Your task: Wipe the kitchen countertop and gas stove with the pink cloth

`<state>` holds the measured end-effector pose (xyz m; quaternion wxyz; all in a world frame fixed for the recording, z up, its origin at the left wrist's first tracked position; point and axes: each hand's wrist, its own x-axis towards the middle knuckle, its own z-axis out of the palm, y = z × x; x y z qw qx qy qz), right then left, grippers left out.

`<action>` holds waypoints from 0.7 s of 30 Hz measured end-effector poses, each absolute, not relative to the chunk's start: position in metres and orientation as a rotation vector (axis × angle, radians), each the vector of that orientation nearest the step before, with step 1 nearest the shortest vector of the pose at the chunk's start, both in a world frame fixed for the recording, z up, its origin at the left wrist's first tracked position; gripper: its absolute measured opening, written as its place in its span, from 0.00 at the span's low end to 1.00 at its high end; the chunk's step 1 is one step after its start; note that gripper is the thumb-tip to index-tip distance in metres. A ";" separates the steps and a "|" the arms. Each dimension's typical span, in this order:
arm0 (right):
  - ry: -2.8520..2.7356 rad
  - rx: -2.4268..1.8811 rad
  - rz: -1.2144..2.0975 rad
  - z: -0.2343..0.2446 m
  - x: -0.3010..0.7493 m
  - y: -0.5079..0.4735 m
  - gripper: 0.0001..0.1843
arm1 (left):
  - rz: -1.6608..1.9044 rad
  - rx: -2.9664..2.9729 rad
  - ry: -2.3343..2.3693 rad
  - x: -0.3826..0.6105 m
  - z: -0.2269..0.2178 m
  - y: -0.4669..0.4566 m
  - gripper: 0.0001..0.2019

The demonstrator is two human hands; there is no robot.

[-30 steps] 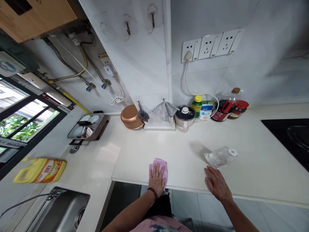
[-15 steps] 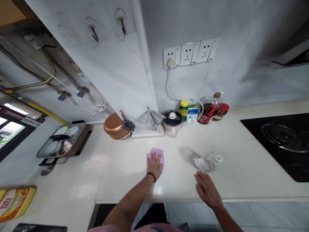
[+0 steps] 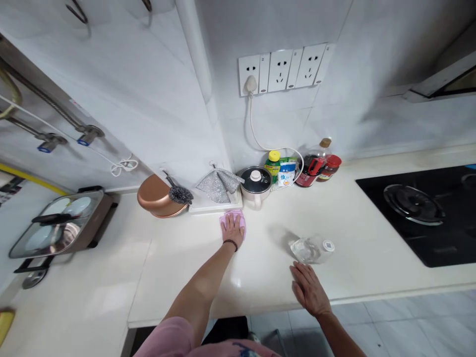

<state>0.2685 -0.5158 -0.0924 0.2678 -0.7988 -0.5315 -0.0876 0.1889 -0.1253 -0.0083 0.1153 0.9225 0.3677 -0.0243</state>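
My left hand (image 3: 232, 230) lies flat with fingers spread on a pink cloth (image 3: 242, 221), pressing it to the white countertop (image 3: 178, 277). The cloth's far edge reaches close to the foot of the wall pillar, left of a small lidded electric pot (image 3: 256, 186). On the right, my right hand (image 3: 310, 288) rests near the counter's front edge, fingers extended and holding nothing. Just beyond its fingertips lies a clear glass jar or bottle (image 3: 310, 249) with a white label on its end.
A copper-coloured pan (image 3: 158, 196), a dark scourer (image 3: 180, 194) and a silvery mesh cloth (image 3: 217, 186) are by the pillar. Seasoning bottles and jars (image 3: 330, 168) line the wall. A black stove (image 3: 416, 213) sits right; a glass-lidded electric pan (image 3: 59, 228) stands left.
My left hand has pushed the pink cloth away from me across the counter, up near the pillar's base. My right hand stays beside the glass jar. The view has shifted right.
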 end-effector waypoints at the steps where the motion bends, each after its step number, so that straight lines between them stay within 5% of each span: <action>1: -1.434 -2.158 -0.237 -0.092 0.268 -0.516 0.35 | -0.069 2.700 1.078 0.190 -0.008 -0.126 0.35; 21: -1.508 -2.150 -0.321 -0.104 0.279 -0.517 0.33 | -0.019 2.855 0.732 0.035 -0.048 -0.279 0.35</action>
